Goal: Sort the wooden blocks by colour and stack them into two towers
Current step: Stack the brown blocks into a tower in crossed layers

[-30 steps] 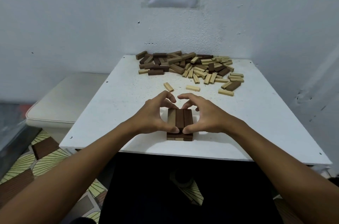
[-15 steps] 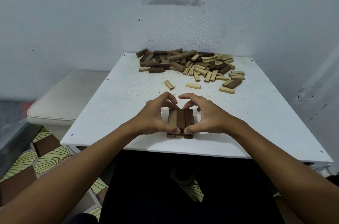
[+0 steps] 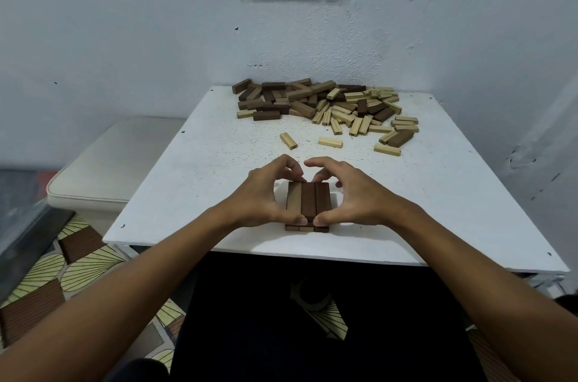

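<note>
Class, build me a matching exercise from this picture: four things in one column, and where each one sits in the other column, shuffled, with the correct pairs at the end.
Things
1. stack of brown blocks
2. mixed pile of blocks
3. left hand
4. white cushion

Places
A. far end of the table, near the wall
B. beside the table, lower down, on the left
C. near edge of the table, between both hands
D. curled against the stack's left side

The right hand mirrors the left.

Pairs: 1-C, 2-A, 3-D, 4-B
</note>
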Demonstrator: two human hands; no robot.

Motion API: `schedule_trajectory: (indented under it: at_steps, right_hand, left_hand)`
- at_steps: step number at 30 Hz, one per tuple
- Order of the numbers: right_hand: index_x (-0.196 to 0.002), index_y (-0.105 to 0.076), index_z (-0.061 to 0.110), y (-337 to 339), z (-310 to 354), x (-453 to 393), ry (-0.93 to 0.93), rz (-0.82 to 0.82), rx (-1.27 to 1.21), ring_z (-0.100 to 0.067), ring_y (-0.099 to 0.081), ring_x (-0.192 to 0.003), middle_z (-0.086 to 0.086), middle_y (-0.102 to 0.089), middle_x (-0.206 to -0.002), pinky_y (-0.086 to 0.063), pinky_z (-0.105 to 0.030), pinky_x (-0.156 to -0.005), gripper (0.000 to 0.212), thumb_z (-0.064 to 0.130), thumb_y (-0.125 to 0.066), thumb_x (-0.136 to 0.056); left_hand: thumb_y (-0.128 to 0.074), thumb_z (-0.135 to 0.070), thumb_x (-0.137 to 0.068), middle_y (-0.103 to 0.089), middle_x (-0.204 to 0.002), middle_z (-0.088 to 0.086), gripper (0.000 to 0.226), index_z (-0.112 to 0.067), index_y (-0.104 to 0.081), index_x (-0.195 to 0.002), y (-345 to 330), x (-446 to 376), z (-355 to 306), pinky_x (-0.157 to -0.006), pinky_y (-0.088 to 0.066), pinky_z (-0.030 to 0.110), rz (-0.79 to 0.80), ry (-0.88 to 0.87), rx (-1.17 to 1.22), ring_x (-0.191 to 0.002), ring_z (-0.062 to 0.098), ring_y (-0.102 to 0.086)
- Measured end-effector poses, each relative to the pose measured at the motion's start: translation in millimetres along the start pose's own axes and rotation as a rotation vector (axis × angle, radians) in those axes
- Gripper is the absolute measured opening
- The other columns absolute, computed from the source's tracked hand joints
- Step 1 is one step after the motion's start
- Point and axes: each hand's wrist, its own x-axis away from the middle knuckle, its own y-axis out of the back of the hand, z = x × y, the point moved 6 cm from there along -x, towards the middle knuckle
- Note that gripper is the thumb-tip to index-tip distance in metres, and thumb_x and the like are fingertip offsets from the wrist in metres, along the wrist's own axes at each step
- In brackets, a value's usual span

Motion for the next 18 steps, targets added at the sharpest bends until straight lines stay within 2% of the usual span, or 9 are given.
schedule_trajectory:
  at_steps: [9,18]
  right_hand:
    - [-0.142,-0.032,0.039,-1.3,-1.4,-1.1,0.007,0.010,0.024,-0.015,-0.041,-0.117,0.005,-0.052,-0.123,-0.042,-0.035,-0.096,0.092,0.032,-0.086,-0.068]
    - [-0.142,-0.031,0.042,-2.5,-4.4,-2.8,0.005,0.021,0.033,-0.013,-0.040,-0.117,0.007,-0.052,-0.123,-0.042,-0.037,-0.098,0.093,0.036,-0.086,-0.067]
  left_hand:
    - [-0.080,-0.052,-0.048,-0.060,-0.112,-0.015,0.071,-0.027,-0.051,-0.108,-0.6,0.5,1.9,-0.089,-0.037,0.014,-0.006,-0.013,0.002,-0.112,-0.004,-0.055]
    - [-0.082,-0.049,-0.049,-0.060,-0.113,-0.014,0.073,-0.025,-0.051,-0.110,-0.6,0.9,3.9,-0.089,-0.038,0.012,-0.007,-0.010,0.001,-0.113,-0.005,-0.054]
